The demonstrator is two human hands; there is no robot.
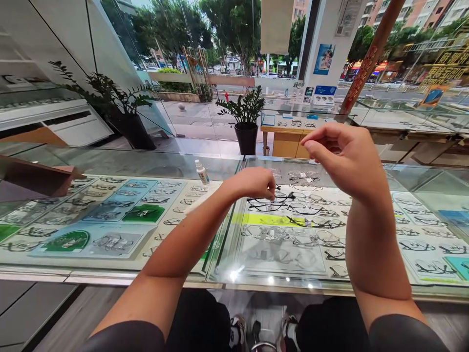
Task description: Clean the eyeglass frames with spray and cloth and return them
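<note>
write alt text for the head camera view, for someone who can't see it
A person's left hand bends its fingers down over rows of eyeglasses at a glass display counter, while the right hand is raised, fingers curled, with nothing visible in it. A small white bottle stands left of the left hand; beyond are potted plants and a tree-lined street.

the sleeves are short and dark, the legwear black, the shoes dark-and-white.
</note>
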